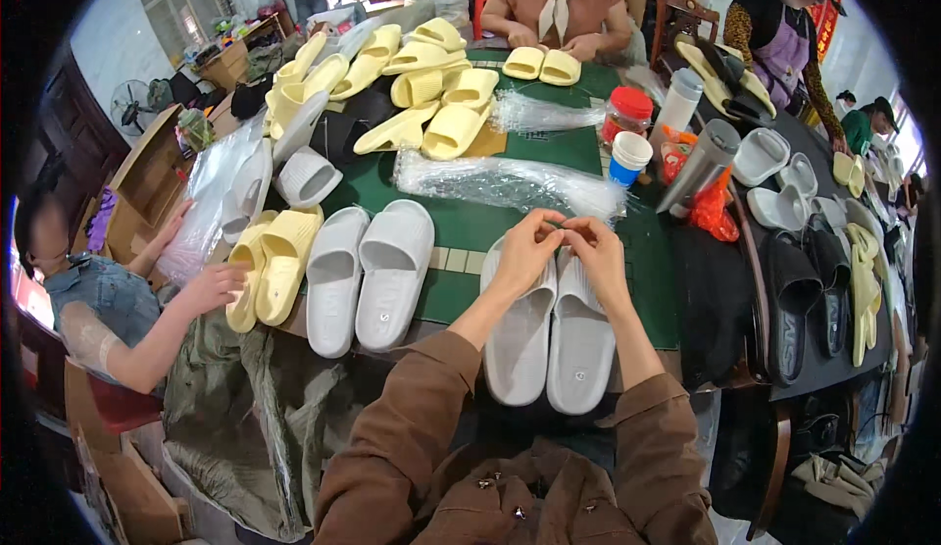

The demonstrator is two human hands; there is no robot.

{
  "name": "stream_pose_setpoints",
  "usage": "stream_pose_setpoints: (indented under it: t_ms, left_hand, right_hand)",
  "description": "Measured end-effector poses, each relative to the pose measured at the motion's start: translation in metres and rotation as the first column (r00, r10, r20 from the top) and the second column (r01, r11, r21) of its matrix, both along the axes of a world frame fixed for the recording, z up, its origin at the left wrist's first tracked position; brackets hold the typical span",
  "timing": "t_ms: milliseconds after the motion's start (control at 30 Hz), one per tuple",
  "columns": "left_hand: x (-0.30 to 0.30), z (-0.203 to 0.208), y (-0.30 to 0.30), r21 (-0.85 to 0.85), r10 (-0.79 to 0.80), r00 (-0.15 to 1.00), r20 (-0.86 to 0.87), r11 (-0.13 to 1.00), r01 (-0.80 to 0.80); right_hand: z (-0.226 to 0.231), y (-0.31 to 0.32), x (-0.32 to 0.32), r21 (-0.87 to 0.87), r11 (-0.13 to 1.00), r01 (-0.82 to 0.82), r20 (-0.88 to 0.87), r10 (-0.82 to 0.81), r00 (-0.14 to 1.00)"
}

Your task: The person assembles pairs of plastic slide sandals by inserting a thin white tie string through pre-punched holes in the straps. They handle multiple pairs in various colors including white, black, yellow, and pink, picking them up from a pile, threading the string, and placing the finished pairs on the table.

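A pair of light grey slide sandals lies side by side at the table's near edge, one left slide [517, 359] and one right slide [580, 364]. Above their toe ends, my left hand [529, 251] and my right hand [595, 253] meet, fingertips pinched together. Whatever is between the fingers is too small to make out. Just beyond my hands lies a bundle of clear thin plastic strands [490, 178]. Left of my forearms rests another grey pair of slides [394, 280].
A yellow pair [284, 266] is touched by a co-worker's hand [211, 288] at left. Yellow slides [417, 84] pile up farther back. At right stand a red-lidded jar [627, 114], a white-and-blue cup [628, 158] and a metal tumbler [701, 165]. Another person sits across the green table [461, 295].
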State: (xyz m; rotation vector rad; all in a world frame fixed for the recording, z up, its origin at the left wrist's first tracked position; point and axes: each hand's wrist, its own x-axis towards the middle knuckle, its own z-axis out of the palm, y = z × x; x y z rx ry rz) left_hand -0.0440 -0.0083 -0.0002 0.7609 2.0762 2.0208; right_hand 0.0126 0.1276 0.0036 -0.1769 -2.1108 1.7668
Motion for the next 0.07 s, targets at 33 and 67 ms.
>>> stream_pose_setpoints:
  t_ms: [33,67]
  left_hand:
    - [0.0008,0.0008,0.0007,-0.012,0.004,1.000,-0.021,1.000,-0.005]
    - [0.0008,0.0016,0.0001,-0.024,0.009,0.999,-0.042,1.000,-0.010]
  right_hand:
    - [-0.0025,0.0022,0.0001,-0.009,1.000,0.009,0.004,-0.009,1.000]
    - [-0.0071,0.0053,-0.0019,-0.019,1.000,0.019,0.008,-0.019,1.000]
